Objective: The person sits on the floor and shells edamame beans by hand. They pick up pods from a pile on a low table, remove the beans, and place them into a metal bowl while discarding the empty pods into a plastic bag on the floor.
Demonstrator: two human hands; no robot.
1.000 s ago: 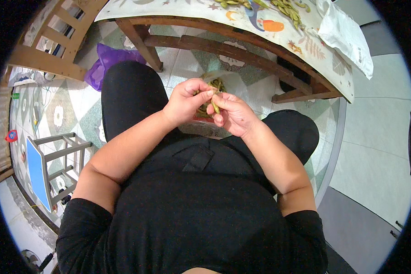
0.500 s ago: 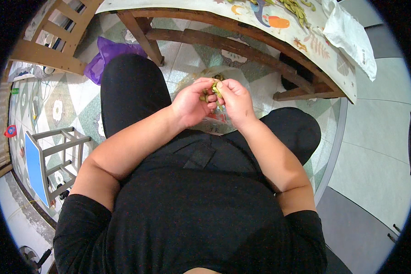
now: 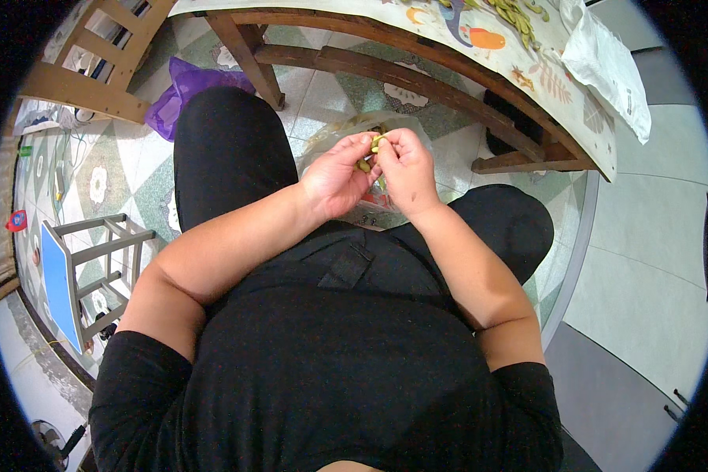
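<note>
Both hands meet mid-frame, slightly above ctr., over an open clear plastic bag (image 3: 411, 126). L hand (image 3: 334, 185): thumb & fingertips pinched narrow, at 1 end of a green pod (image 3: 376, 147); more greenish pods (image 3: 363, 166) tucked in its curled fingers, no. unclear. R hand (image 3: 407, 173): back of hand up, fingertips pinched on same pod, close against L fingertips. Change: approx. 1 s ago R palm was partly turned up w/ a pod hanging below the fingers; by 0.5 s ago hand had rolled over; now the bit between the fingertips sits higher, more crosswise. Reads as close 2-handed fingertip work on 1 pod, L doubling as holder for spares (my judgement). Whether pod is split: too small to tell. Bag contents mostly hidden by hands. Other pods (image 3: 518, 20) heaped on patterned tablecloth (image 3: 551, 102), upper right of frame, white plastic packet (image 3: 606, 67) just beside. Purple bag (image 3: 173, 102) on floor, upper left; blue-topped stool (image 3: 61, 287) at left edge.
</note>
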